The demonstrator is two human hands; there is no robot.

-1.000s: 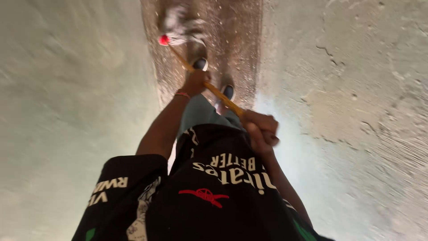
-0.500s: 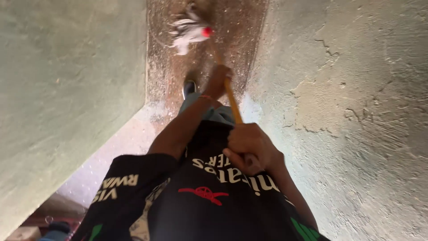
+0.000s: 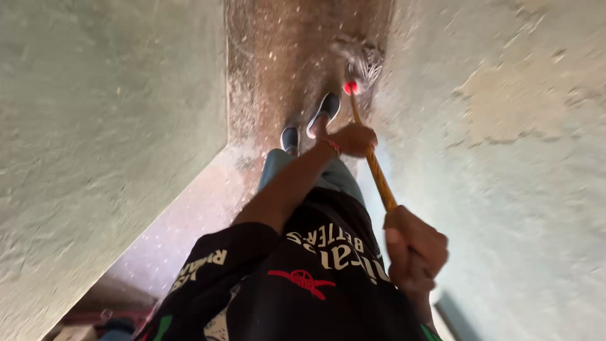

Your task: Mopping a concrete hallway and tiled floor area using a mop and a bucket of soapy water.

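Head view | left hand (image 3: 355,139) low on mop handle (image 3: 377,175) — right hand (image 3: 413,251) grips top

A black short-sleeved jersey (image 3: 303,297) is worn, printed with cream lettering, a small red emblem and green accents near the hem. Blue-grey trousers (image 3: 315,173) are seen below it. Dark slip-on shoes (image 3: 319,117) with pale soles are worn, and a thin red band (image 3: 332,146) circles the left wrist.
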